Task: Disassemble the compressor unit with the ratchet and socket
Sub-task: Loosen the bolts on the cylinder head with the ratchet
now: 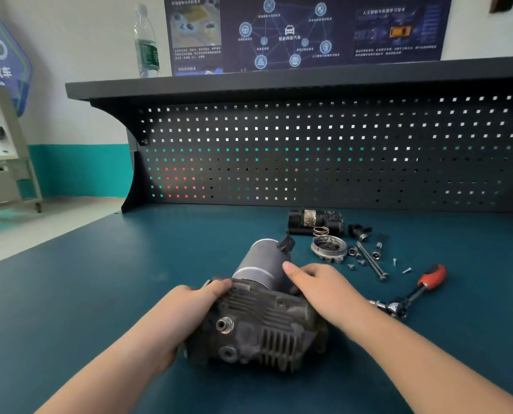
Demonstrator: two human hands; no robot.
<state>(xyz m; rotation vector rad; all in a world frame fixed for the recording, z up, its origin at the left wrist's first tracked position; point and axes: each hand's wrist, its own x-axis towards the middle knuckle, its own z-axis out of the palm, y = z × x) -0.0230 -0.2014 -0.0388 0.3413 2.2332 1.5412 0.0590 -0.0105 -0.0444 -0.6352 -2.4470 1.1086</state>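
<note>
Both hands, left point(201, 297) and right point(318, 283), clasp the compressor unit point(258, 318) to steady it, I think; ratchet point(413, 294) lies unused nearby.

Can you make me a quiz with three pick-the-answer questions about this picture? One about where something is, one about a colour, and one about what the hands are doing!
1. Where is the water bottle?
A. on the top shelf
B. on the bench
C. on the floor

2. What colour is the ratchet handle?
A. yellow
B. red-orange and black
C. white

3. What are the two hands doing?
A. turning the ratchet
B. hanging idle
C. holding the compressor unit

Answers:
1 A, it stands above the pegboard.
2 B, the handle shows both colours.
3 C, the left hand and right hand rest on its sides, and the ratchet lies untouched.
</note>
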